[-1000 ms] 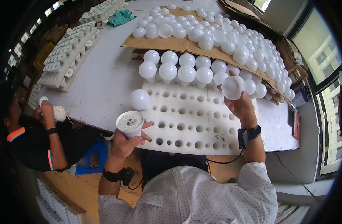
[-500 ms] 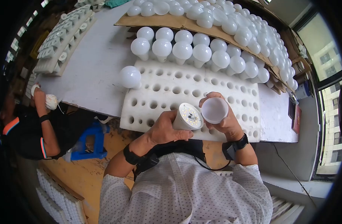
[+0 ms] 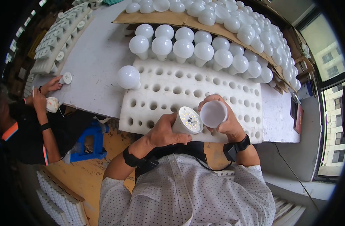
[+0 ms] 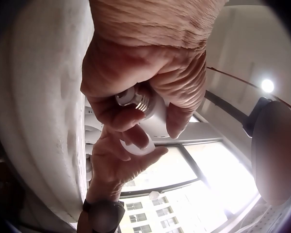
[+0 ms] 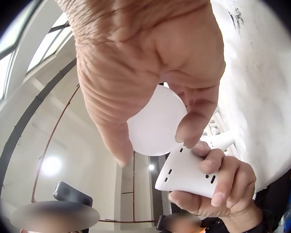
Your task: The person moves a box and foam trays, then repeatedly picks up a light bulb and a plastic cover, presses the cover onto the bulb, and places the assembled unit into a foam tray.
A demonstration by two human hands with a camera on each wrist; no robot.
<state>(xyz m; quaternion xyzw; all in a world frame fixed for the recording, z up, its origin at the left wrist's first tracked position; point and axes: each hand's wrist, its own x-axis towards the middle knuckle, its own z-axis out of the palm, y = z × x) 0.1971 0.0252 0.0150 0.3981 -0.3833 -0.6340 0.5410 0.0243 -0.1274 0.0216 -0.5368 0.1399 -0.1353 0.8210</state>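
My left hand (image 3: pixel 164 130) grips a white LED bulb base (image 3: pixel 189 120), its round board of small LEDs facing up toward the head camera. The metal screw cap (image 4: pixel 136 99) shows between the fingers in the left wrist view. My right hand (image 3: pixel 229 122) holds a white dome-shaped bulb cover (image 3: pixel 214 113) by its sides, its hollow side toward the head camera. Base and cover are side by side, their rims close together, over the front of a white foam tray (image 3: pixel 163 103). In the right wrist view the cover (image 5: pixel 157 121) sits between thumb and fingers.
One finished bulb (image 3: pixel 129 77) stands at the tray's left edge, and rows of bulbs (image 3: pixel 183 49) stand behind. Cardboard (image 3: pixel 172 19) beyond carries many loose covers. At left, another person (image 3: pixel 33 128) holds a bulb base (image 3: pixel 66 78) near a loaded rack (image 3: pixel 59 45).
My left hand brought the base rightward and my right hand brought the cover down and left, so they meet over the tray's front. The other person now holds a base over the table.
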